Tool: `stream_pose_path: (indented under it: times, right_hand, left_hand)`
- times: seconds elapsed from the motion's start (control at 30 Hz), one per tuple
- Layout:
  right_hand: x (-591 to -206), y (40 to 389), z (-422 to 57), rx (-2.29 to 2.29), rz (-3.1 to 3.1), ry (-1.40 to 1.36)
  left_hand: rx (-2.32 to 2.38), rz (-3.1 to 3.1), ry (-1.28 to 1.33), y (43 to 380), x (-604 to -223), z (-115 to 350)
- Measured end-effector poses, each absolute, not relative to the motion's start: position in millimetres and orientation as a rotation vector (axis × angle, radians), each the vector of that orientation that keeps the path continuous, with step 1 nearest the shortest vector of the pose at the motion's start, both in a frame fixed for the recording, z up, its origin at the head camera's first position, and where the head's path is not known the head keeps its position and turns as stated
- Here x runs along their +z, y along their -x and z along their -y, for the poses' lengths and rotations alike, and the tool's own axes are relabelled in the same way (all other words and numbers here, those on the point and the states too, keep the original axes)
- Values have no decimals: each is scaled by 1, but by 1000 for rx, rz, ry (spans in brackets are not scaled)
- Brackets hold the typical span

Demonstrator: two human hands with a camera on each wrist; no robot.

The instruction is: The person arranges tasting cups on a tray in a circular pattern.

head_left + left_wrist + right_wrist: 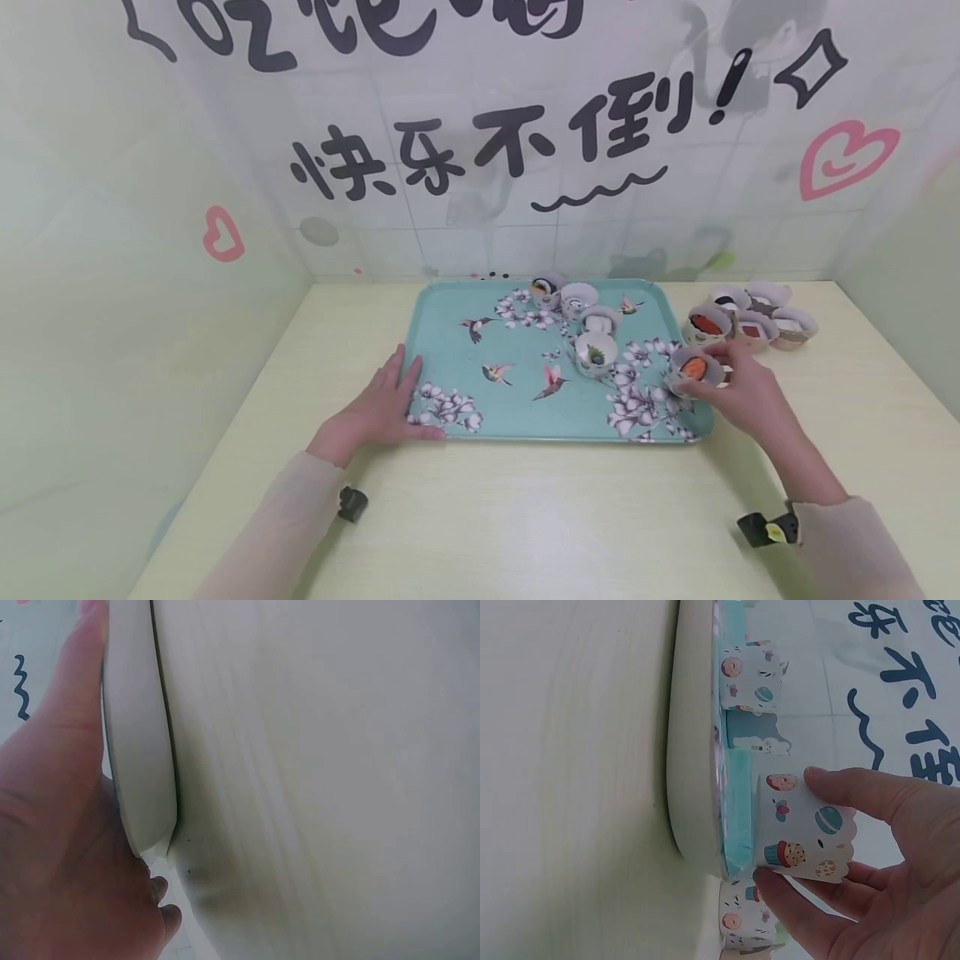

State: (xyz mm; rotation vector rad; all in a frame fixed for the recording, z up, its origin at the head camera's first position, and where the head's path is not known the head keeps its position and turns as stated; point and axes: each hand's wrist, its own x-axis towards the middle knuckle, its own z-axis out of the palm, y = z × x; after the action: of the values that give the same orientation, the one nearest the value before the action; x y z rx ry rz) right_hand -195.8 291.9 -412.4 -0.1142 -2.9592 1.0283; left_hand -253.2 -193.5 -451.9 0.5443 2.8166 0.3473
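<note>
My right hand pinches a scalloped paper baking cup between thumb and fingers, at the right edge of a turquoise serving tray. An orange piece lies inside it. The right wrist view shows cupcake and cookie prints on that held cup, upright beside the tray's rim. My left hand rests against the tray's front left corner, fingers along the left side and thumb along the front edge. Several filled paper cups stand on the tray, the nearest cup with something green and dark inside.
Right of the tray, several more filled paper cups cluster on the pale wooden table, among them a cup with a red piece. Behind the tray rises a wall covered by a clear printed sheet. Side walls flank the table.
</note>
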Motion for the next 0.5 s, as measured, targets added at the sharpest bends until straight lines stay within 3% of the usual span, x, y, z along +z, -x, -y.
stream_pose_path:
  times: [0.5]
  right_hand:
    - [-414, 202, -260, 1066, 2984, 42]
  left_hand:
    - [347, -2818, -542, 252, -450, 193]
